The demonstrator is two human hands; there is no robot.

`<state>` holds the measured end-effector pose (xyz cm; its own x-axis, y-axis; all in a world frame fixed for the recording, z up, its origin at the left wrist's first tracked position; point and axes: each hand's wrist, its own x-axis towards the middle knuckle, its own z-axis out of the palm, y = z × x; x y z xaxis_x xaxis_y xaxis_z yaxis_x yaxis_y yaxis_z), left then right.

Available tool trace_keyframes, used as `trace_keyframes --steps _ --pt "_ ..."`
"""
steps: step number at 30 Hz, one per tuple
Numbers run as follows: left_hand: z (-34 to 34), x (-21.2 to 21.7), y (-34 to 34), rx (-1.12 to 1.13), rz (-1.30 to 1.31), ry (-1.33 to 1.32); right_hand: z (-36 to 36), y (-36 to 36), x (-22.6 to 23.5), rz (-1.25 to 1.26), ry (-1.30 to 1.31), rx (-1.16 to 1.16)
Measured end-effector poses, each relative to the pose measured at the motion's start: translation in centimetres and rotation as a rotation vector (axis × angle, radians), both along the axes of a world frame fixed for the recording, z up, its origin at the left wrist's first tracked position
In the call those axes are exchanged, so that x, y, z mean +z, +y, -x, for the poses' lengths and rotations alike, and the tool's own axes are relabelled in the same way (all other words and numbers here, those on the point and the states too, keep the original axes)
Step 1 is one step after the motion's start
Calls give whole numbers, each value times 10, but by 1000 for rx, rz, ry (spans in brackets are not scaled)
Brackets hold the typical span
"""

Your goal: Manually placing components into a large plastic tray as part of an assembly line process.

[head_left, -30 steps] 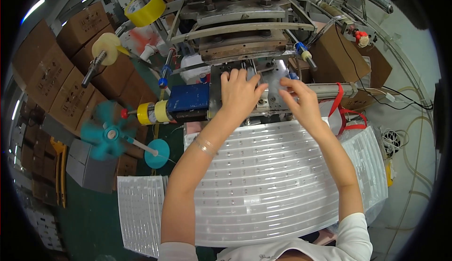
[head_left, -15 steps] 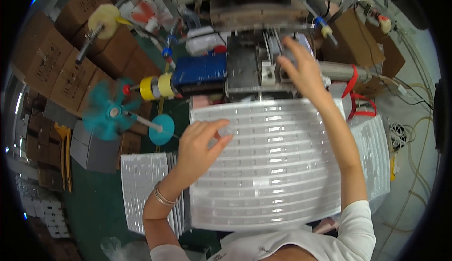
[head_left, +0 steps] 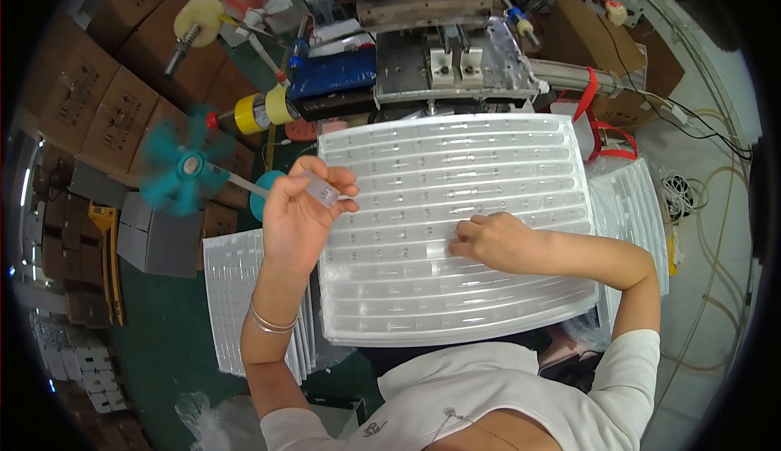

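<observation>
Grasping a small clear part (head_left: 322, 193), left hand (head_left: 299, 211) waits; right hand (head_left: 492, 241) presses another into the half-filled tray (head_left: 455, 305), lower rows empty.

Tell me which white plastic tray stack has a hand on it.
The big ribbed white plastic tray in the centre: the right hand rests on it. The side stacks are untouched.
</observation>
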<state>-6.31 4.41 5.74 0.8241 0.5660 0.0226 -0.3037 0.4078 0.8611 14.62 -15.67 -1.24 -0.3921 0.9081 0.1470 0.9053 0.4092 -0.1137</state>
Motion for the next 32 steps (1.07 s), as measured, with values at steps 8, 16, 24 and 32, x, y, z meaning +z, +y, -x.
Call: trace_keyframes --steps 8,16,24,32 --pt "-17 -7 -17 -4 82 2 -78 57 56 -154 621 -418" --pt "-39 -37 -29 177 -1582 504 -126 49 39 -93 944 -699" --pt "-108 -34 11 596 -1495 602 -116 40 42 -192 991 -532" --pt "-229 2 56 368 -1851 1012 -130 81 31 -468 655 -723"
